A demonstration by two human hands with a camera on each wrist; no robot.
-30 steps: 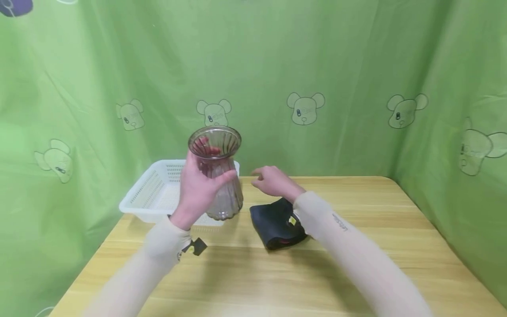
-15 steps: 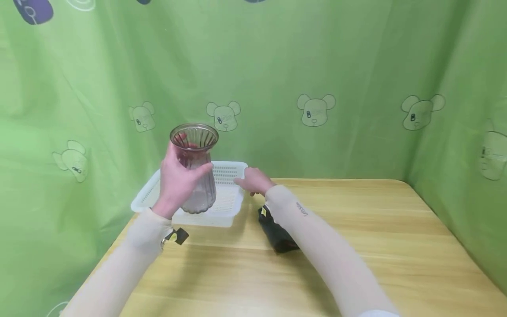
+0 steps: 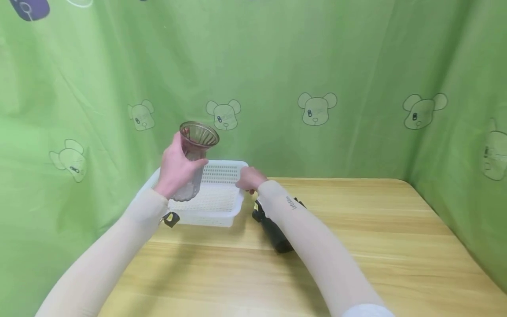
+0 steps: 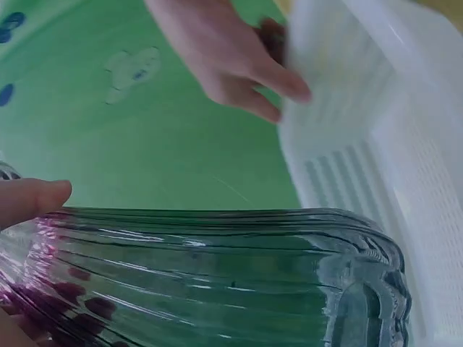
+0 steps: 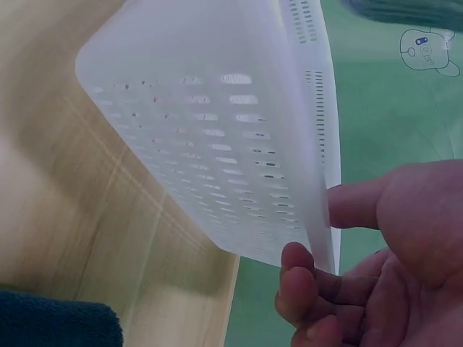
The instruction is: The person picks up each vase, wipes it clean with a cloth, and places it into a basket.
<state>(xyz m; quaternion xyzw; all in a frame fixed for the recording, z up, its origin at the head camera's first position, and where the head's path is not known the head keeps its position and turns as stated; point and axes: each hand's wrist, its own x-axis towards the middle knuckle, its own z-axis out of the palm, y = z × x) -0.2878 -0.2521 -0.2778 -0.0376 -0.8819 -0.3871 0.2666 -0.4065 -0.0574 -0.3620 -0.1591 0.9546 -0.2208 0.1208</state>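
My left hand [image 3: 174, 169] grips a ribbed, smoky glass vase [image 3: 196, 152] with a flared rim. It is held tilted above the white perforated plastic basket [image 3: 211, 220], its base lower and toward the left. In the left wrist view the thumb lies along the glass [image 4: 217, 267], and fingers show through it. At the basket's right far corner, my right hand [image 3: 251, 178] pinches the rim. The right wrist view has the thumb over one side of the basket wall [image 5: 210, 152] and curled fingertips against the other.
A dark folded cloth [image 3: 277, 237] lies on the wooden table [image 3: 376, 229], partly hidden under the right forearm. Its fuzzy edge [image 5: 58, 322] shows in the right wrist view. A green curtain [image 3: 269, 66] printed with bear heads encloses the table's back and sides.
My right hand has moved left from above the dark cloth to the basket's rim and taken hold of it. The vase has shifted left over the basket and tipped from near upright.
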